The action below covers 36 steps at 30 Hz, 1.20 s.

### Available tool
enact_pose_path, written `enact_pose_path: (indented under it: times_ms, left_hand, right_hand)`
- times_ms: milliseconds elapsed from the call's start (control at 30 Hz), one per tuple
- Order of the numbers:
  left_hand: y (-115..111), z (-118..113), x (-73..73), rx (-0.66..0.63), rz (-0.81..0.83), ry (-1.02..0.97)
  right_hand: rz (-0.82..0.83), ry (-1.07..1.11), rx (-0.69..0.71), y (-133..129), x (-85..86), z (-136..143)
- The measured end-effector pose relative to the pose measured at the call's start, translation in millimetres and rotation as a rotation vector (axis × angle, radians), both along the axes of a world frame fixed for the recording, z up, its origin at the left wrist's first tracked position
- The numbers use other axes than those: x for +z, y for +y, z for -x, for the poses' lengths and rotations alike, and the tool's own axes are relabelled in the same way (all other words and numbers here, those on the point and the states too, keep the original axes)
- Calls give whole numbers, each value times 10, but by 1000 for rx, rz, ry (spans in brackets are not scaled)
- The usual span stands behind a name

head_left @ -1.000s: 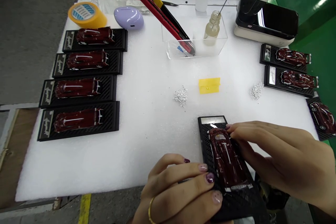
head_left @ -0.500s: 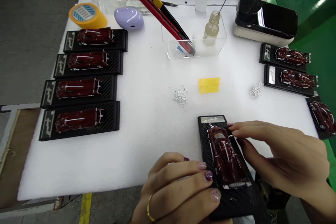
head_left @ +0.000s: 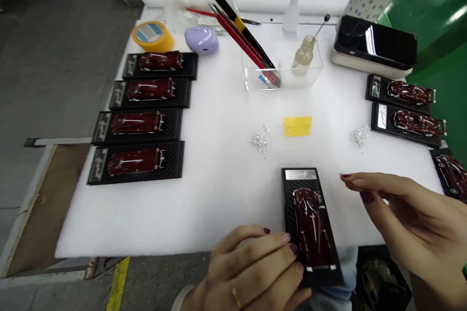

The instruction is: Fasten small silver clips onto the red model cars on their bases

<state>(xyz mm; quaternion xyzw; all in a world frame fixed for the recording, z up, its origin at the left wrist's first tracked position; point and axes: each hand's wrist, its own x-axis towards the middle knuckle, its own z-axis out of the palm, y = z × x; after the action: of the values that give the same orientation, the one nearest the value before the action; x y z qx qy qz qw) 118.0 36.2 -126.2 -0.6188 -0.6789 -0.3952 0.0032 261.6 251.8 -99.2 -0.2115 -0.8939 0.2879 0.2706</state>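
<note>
My left hand grips the lower left side of a black display base carrying a dark red model car. The base has a silver nameplate at its far end and tilts at the front of the white foam-topped table. Part of the base's left edge is hidden by my fingers. Off to the right of the car, my right hand hovers apart from it, index finger stretched out and thumb just below. Nothing shows between those fingertips.
Several model cars on bases line the left; others sit at right. Small silver bits lie in two piles beside yellow tape. Behind are a clear tray with tweezers and a glass bottle, and a phone.
My right hand has come off the base and moved right. The left hand keeps its hold on the base. The view has shifted, so the table's things appear farther right and lower.
</note>
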Motion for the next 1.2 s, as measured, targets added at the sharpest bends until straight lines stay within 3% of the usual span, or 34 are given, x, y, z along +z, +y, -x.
enact_pose_path:
  times_ms: [100, 200, 267, 300, 333, 433, 567, 733, 933, 1000, 1100, 1200]
  left_hand:
    - [1, 11, -55, -69, -58, 113]
    - [95, 228, 5, -112, -2, 117]
    - [238, 481, 77, -11, 45, 158]
    - [327, 620, 103, 48, 106, 271]
    - [422, 755, 115, 76, 131, 382]
    - [676, 1050, 77, 59, 202, 470]
    - [848, 1148, -4, 33, 288, 453]
    - [914, 1147, 19, -2, 375, 201]
    - [774, 948, 164, 83, 327, -359]
    - [706, 787, 219, 77, 306, -583]
    - [674, 566, 275, 17, 307, -836]
    - [713, 456, 321, -6, 307, -1114]
  right_hand:
    - [126, 86, -86, -14, -136, -63]
    - [182, 128, -106, -53, -281, -96]
    - [191, 153, -131, -68, -357, -122]
    - [194, 167, -147, -68, -384, -135]
    - [194, 182, -153, -63, -404, -147]
    - [157, 213, -123, -33, -426, -168]
    - [118, 222, -80, -16, -411, -149]
    - [120, 254, -63, -24, -427, -138]
    - [187, 323, -75, -43, -369, -135]
    - [210, 311, -3, -87, -245, -13]
    - [218, 224, 224, -159, -7, 251]
    - [221, 188, 362, -184, 160, 433]
